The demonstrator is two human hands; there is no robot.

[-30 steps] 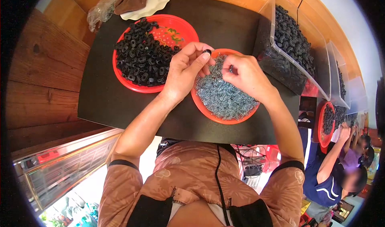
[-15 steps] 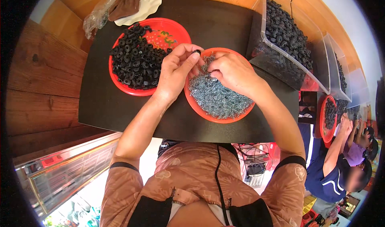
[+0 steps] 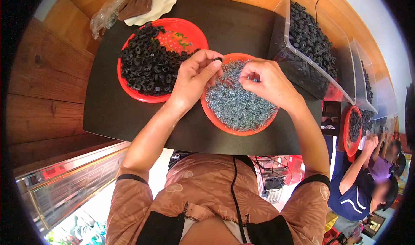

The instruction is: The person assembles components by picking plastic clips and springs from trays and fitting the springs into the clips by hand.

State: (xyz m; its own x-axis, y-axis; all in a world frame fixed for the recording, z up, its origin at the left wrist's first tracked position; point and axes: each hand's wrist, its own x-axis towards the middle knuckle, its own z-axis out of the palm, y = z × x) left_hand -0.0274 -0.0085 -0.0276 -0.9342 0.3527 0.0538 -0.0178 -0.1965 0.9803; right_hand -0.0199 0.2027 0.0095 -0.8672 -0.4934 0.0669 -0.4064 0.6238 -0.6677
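Between thumb and fingertips, my left hand (image 3: 193, 78) pinches a small black plastic part (image 3: 218, 60) above the left rim of an orange-red bowl (image 3: 211, 117). Many tiny silvery metal pieces (image 3: 240, 104), which look like small springs, fill that bowl. Over its right side is my right hand (image 3: 270, 81), thumb and fingers pinched together; whatever is between them is too small to make out. To the left, a red tray (image 3: 196, 31) with a printed pattern bears a heap of black plastic parts (image 3: 149, 63) of round, notched shape.
Clear plastic bins (image 3: 287, 41) full of black parts stand at the right of the dark table (image 3: 233, 16). A white scalloped dish (image 3: 166, 5) with a brown cloth (image 3: 136, 3) lies at the far left. Further right, another person (image 3: 356, 193) sits near a red tray (image 3: 347, 134).
My right hand has lifted from among the metal pieces and shifted right, fingers pinched. My left hand keeps hold of the black part, nearly in place.
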